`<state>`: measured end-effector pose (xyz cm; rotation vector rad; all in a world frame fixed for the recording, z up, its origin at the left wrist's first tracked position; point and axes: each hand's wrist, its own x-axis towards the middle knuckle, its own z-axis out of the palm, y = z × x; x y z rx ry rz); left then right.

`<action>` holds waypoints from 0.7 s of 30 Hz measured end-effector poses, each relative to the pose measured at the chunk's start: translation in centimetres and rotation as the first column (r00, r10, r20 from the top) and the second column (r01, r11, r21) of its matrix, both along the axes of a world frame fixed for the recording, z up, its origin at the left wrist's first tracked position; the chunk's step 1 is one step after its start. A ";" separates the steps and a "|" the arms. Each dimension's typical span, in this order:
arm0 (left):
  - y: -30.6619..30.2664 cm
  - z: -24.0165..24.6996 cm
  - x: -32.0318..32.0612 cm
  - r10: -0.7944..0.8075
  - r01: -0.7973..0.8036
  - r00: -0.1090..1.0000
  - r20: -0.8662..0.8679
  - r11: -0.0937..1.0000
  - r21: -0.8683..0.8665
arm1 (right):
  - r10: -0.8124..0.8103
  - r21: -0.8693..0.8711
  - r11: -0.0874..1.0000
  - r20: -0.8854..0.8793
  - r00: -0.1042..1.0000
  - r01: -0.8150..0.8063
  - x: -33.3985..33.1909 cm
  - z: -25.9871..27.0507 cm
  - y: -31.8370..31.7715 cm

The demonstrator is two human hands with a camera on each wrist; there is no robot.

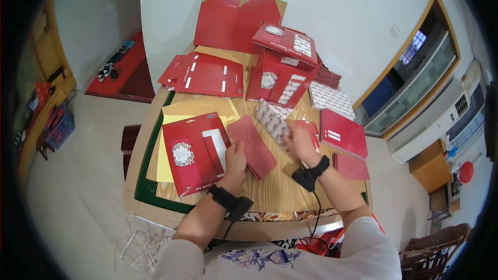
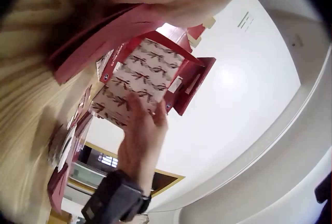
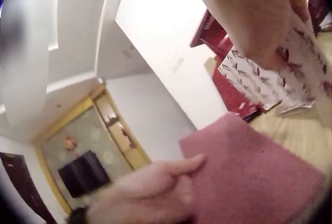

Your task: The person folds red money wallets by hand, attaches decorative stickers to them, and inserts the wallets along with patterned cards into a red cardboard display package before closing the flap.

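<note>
My left hand (image 1: 235, 165) pinches a dull red envelope (image 1: 255, 148) by its left edge, thumb on top. In the right wrist view the envelope (image 3: 249, 175) shows its plain face beside the left thumb. My right hand (image 1: 302, 144) grips a white card wallet with a red-brown bow pattern (image 1: 271, 119), tilted up off the table. The left wrist view shows the wallet (image 2: 140, 73) with the right fingers (image 2: 136, 107) at its lower edge. Left of the envelope lies a flat red "4PK Money Wallets" pack (image 1: 194, 176) with a white oval label.
A red display box (image 1: 285, 80) stands at the back, with flat red cartons (image 1: 207, 75) to its left. At the right are a stack of patterned wallets (image 1: 332, 98), red packs (image 1: 342, 129) and more red envelopes (image 1: 351, 167). Yellow sheets (image 1: 168, 150) lie under the pack.
</note>
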<state>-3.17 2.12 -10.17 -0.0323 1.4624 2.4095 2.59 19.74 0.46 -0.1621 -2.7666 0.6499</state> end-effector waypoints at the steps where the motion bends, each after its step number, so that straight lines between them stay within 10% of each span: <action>1: 0.1 0.4 -0.1 0.012 -0.013 1.000 0.010 0.994 0.109 | -0.007 0.128 0.992 0.014 1.000 0.006 0.2 1.3 -1.3; 6: -0.9 5.5 1.9 -0.099 0.105 0.994 -0.036 0.895 0.433 | 0.179 0.315 0.935 -0.017 0.984 -0.165 3.1 1.1 -8.9; 10: -1.1 4.5 1.6 -0.114 0.135 0.989 -0.096 0.956 0.259 | 0.277 0.220 0.944 -0.129 0.952 -0.245 3.5 1.0 -8.5; 13: -1.3 5.6 1.7 -0.098 0.155 0.974 -0.203 0.943 0.293 | -0.041 0.038 0.997 -0.439 0.897 0.065 3.1 2.6 -6.2; 17: -0.1 4.3 2.0 0.071 -0.090 0.928 -0.365 0.995 -0.035 | 0.087 -0.654 0.757 0.115 0.990 0.009 3.7 -1.0 -3.3; 19: 0.2 4.4 2.1 0.169 -0.384 0.719 -0.674 0.905 -0.183 | 0.030 -0.796 0.600 -0.079 0.996 -0.081 3.7 -1.6 -4.3; 21: -0.5 5.5 2.6 0.093 -0.166 0.815 -0.571 0.983 -0.077 | -0.039 -0.836 0.547 -0.079 0.996 -0.045 3.5 -1.8 -4.5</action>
